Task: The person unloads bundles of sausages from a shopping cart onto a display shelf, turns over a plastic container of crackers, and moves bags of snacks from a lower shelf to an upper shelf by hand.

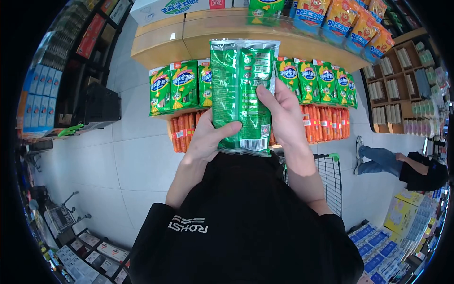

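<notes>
Between my two hands is a green snack bag (226, 90) with silver sealed ends, its printed back and barcode facing me. My left hand (211, 135) grips the lower left edge, thumb across the front. On the right side, my right hand (283, 111) holds the edge with its thumb pressed on the front. The fingers behind the bag are mostly hidden. Just beyond stand rows of similar green bags (183, 83) on a display shelf, with orange packs (326, 124) on the tier below.
A wooden display ledge (203, 35) runs ahead, carrying orange-and-blue bags (340, 19). A wire shopping cart (329, 182) stands close by my right side. Another person (406, 165) is at the far right. A black bin (101, 104) and stocked shelves line the left.
</notes>
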Demonstrator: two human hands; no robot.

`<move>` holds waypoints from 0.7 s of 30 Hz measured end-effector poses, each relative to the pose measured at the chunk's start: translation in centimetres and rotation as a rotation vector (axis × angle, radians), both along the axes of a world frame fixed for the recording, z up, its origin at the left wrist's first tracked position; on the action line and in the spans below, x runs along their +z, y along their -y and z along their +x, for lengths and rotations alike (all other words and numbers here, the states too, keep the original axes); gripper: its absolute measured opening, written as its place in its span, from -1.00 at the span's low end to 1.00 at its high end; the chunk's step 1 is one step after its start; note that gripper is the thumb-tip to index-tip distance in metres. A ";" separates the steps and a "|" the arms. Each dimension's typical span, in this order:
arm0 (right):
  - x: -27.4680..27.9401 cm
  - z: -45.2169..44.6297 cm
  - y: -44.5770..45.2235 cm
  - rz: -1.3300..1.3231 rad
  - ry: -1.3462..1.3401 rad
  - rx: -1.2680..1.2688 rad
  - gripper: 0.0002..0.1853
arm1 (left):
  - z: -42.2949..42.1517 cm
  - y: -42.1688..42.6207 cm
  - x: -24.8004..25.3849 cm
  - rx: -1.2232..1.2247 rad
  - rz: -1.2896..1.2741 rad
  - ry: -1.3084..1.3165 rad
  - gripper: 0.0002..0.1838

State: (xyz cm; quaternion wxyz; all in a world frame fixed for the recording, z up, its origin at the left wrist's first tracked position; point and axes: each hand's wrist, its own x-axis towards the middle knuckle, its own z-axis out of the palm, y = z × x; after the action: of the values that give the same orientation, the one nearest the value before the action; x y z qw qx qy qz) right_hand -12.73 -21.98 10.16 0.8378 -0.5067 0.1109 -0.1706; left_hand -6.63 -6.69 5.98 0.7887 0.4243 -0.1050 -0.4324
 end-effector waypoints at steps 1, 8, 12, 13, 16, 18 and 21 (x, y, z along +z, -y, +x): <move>0.2 0.0 0.0 0.029 0.006 0.005 -0.70 | 0.0 0.1 0.2 0.004 0.003 0.006 -0.48; 0.3 -0.1 0.6 -0.034 -0.018 -0.008 -0.70 | 0.3 0.5 0.3 -0.018 -0.015 0.003 -0.52; 0.3 -0.2 1.0 -0.039 -0.016 0.003 -0.68 | 0.5 0.7 0.3 -0.012 -0.023 0.002 -0.50; 0.3 -0.3 1.1 -0.009 -0.017 0.023 -0.67 | 0.6 0.8 0.3 -0.007 -0.040 -0.014 -0.49; 0.7 -0.5 1.3 0.016 -0.016 0.076 -0.61 | 0.6 1.0 0.6 0.013 -0.064 -0.066 -0.47; 0.9 -0.8 1.2 -0.053 -0.007 0.100 -0.56 | 0.6 1.1 0.7 0.014 -0.066 -0.068 -0.46; 0.6 -0.8 1.6 0.000 -0.030 0.135 -0.50 | 0.7 1.3 0.5 0.002 -0.049 -0.026 -0.47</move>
State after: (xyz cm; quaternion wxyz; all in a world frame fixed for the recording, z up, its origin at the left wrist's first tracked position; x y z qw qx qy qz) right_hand -13.50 -23.63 10.74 0.8458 -0.5153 0.0889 -0.1060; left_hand -5.96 -7.98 6.45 0.8007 0.3990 -0.1048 -0.4344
